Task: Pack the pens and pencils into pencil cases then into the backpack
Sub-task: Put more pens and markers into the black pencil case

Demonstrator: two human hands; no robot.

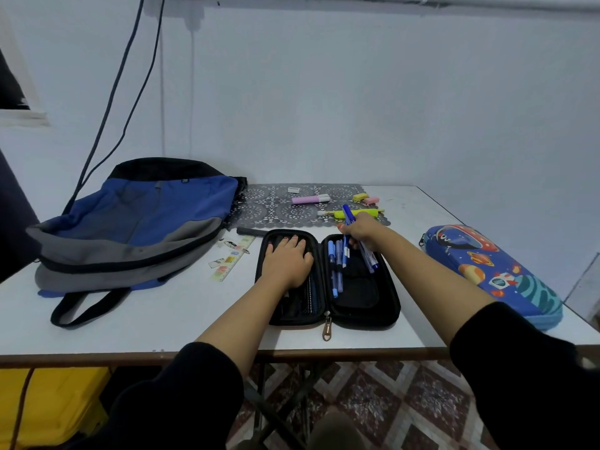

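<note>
The black pencil case [388,308] lies open, near and central on the table [162,326], its left half pressed by the flat, straight-fingered left hand [287,259]. A bundle of blue pens [346,212] is gripped in the curled right hand [360,230] above the right half. The pens are judged light, stiff, slippery, and best held mid-barrel, kept together.

left sleeve [181,394]: black, long, ends near elbow, lower left of frame | right sleeve [519,368]: black, same cut, lower right | forearms: bare | left hand [287,258] nails: possibly red-painted, blurry
</note>
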